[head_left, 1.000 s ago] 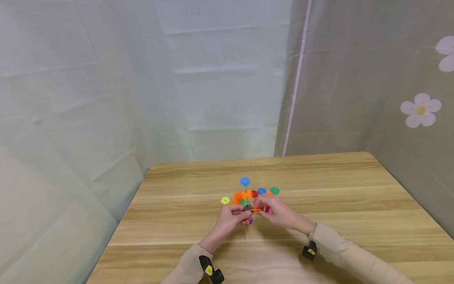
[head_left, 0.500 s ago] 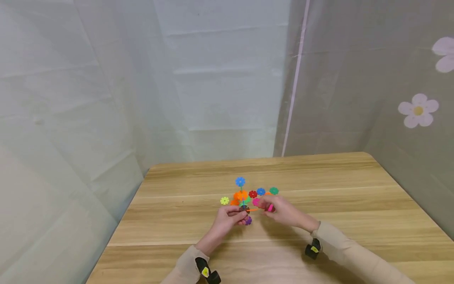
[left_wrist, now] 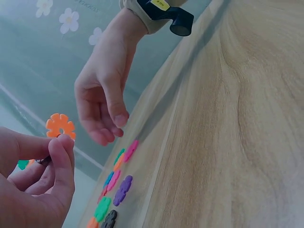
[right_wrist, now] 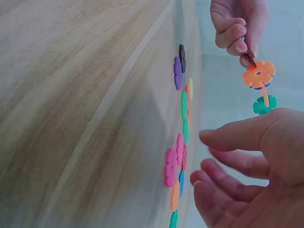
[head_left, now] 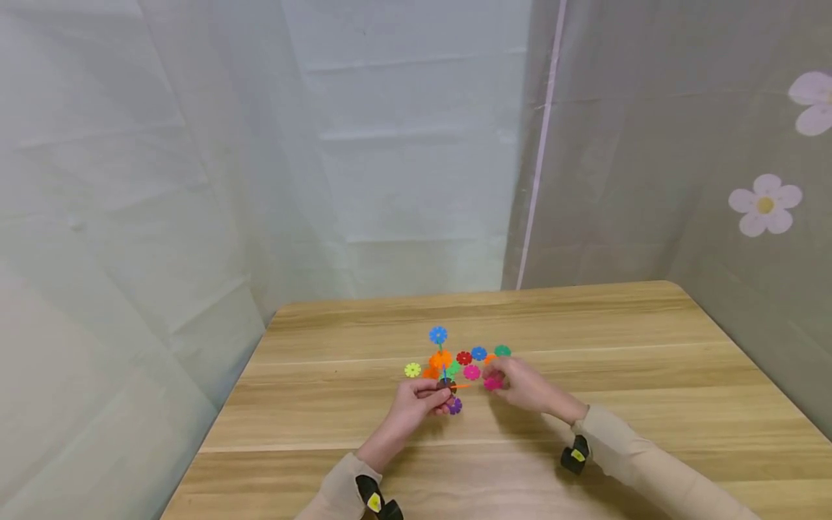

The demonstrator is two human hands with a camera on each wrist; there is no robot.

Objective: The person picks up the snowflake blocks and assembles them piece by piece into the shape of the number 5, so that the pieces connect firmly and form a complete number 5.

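Orange disc (left_wrist: 60, 126) pinched upright in left hand (head_left: 421, 401), raised off wooden surface (head_left: 650, 375). Right hand (head_left: 520, 384) just beside it, fingers relaxed and apart (nothing held), hovering nearest pink disc (head_left: 492, 383), flat among loose discs (head_left: 477, 353).

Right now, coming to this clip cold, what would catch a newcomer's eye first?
A scatter of bright flower-shaped plastic discs lies mid-way across the wooden table, in blue, red, green, pink and yellow. The left hand pinches a small cluster of joined discs lifted off the table, an orange one the plainest. The right hand hovers, fingers loose, over a pink disc just beside it.
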